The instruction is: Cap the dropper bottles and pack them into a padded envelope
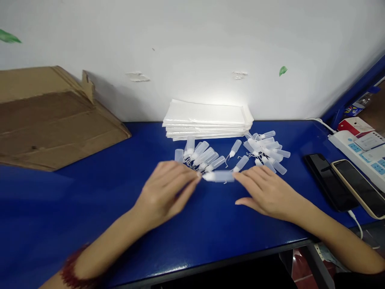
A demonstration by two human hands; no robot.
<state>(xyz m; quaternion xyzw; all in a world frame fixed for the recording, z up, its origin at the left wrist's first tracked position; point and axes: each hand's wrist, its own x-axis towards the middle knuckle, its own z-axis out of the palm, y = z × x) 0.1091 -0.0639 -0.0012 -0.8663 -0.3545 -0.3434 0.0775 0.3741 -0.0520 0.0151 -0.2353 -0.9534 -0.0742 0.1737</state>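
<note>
Between my hands, a small translucent plastic squeeze bottle (pixel 221 176) lies level above the blue table, blurred by motion. My left hand (pixel 168 190) pinches its white tip end between thumb and fingers. At the bottle's base, the fingertips of my right hand (pixel 264 190) touch or nearly touch it, with the thumb held well apart. Just beyond my hands lies a group of similar bottles (pixel 203 154) with thin bent tips. A second pile of bottles (pixel 267 148) is to the right, and a few single ones lie between the two.
A stack of white padded envelopes (pixel 207 116) rests against the wall. Folded cardboard (pixel 60 120) leans at the left. On the right are two phones (pixel 331 182), a white power strip (pixel 357 154) and a red-and-white box (pixel 356 126). The blue table's (pixel 180 257) front edge runs below my hands.
</note>
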